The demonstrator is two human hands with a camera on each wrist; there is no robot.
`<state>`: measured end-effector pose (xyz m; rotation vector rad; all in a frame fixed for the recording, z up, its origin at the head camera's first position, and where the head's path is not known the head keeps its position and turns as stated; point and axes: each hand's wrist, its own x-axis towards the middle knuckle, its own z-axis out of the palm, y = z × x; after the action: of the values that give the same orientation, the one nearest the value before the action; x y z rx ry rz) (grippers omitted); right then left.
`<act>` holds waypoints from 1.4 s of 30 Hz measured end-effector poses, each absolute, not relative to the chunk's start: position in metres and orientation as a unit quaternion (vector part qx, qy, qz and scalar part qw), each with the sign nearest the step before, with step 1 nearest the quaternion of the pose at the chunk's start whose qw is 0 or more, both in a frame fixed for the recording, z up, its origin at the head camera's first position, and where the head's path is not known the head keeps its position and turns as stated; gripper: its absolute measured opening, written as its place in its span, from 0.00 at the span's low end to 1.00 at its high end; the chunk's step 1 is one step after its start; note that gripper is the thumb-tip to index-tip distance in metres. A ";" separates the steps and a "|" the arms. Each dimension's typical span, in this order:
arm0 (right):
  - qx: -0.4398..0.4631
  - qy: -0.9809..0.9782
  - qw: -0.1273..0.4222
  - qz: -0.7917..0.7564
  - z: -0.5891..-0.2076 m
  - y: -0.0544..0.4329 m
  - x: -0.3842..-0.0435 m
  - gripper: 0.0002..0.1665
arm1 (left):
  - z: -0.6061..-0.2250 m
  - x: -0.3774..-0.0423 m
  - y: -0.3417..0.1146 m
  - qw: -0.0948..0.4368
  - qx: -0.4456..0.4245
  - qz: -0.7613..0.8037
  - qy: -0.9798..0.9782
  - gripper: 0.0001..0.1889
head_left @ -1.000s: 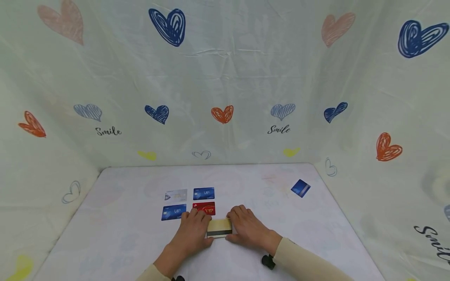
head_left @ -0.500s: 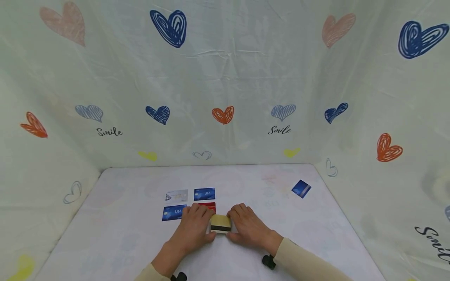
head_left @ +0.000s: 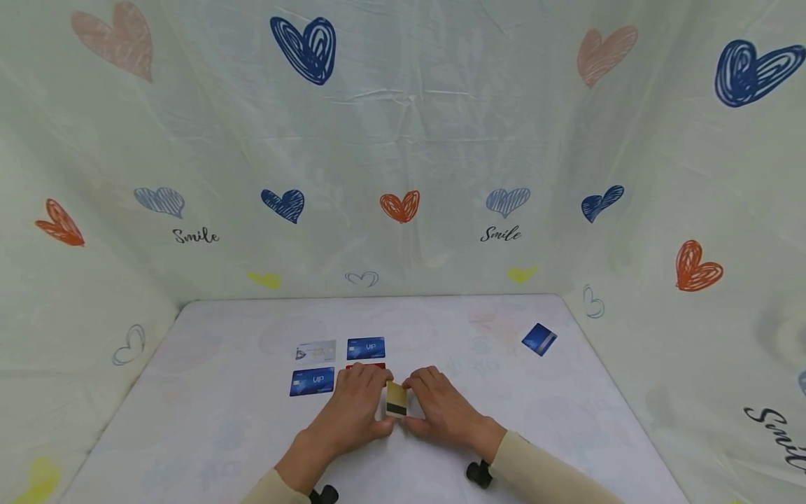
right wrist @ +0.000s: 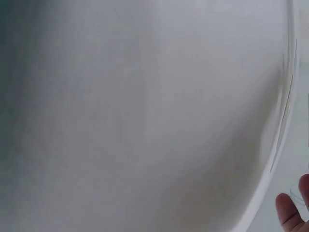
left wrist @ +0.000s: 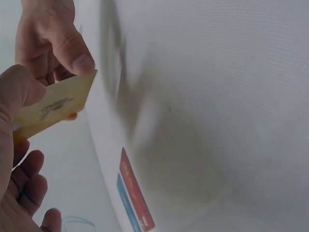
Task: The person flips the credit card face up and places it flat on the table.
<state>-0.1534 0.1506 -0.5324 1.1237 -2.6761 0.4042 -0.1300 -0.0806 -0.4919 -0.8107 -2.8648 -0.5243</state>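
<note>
Between both hands is a gold bank card [head_left: 396, 399] with a dark stripe near its lower edge. My left hand [head_left: 352, 404] pinches its left side; the left wrist view shows the thumb pressed on the face of the card [left wrist: 55, 104]. At the opposite end, my right hand [head_left: 448, 409] pinches it with the thumb at a corner. Only a few fingertips of the right hand [right wrist: 289, 215] show in the right wrist view. Just beyond the left hand, a red card [head_left: 376, 365] on the table is mostly hidden by the fingers.
Left of centre lie a silver card [head_left: 316, 351], a blue VIP card [head_left: 366, 348] and another blue VIP card [head_left: 312, 381]. A blue striped card [head_left: 539, 339] lies tilted at the back right. A heart-printed curtain [head_left: 403, 140] surrounds the white table [head_left: 208, 392].
The hands have drawn closer together, mainly by the left hand moving right. Less of the gold card's width shows between them, and the left hand now covers more of the red card.
</note>
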 end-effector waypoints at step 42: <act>0.348 -0.917 0.084 0.175 -0.516 0.157 -0.151 0.43 | -0.515 -0.135 -0.078 0.050 -0.176 -0.136 -0.974 0.34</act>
<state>-0.1515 0.1567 -0.5163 1.0384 -2.7364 0.5219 -0.1346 -0.0784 -0.5149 -0.5358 -2.9659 -0.4135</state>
